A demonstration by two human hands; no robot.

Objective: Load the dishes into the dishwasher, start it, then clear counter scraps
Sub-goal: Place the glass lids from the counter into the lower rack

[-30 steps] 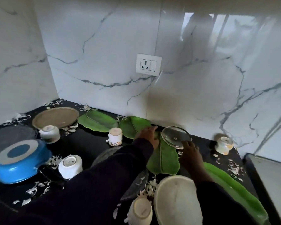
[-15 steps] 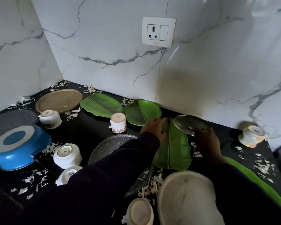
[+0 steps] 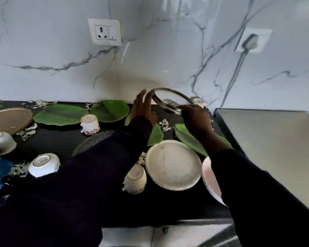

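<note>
Above the black counter, the right hand pinches the near rim of a tilted glass lid. The left hand touches its left rim with straight fingers. Below both hands lies a round white plate.

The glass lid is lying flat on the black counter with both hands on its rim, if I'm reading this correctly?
Not quite: the glass lid is lifted off the black counter and tilted, as the head view shows. The right hand grips its near rim and the left hand's straight fingers touch the left rim.
</note>
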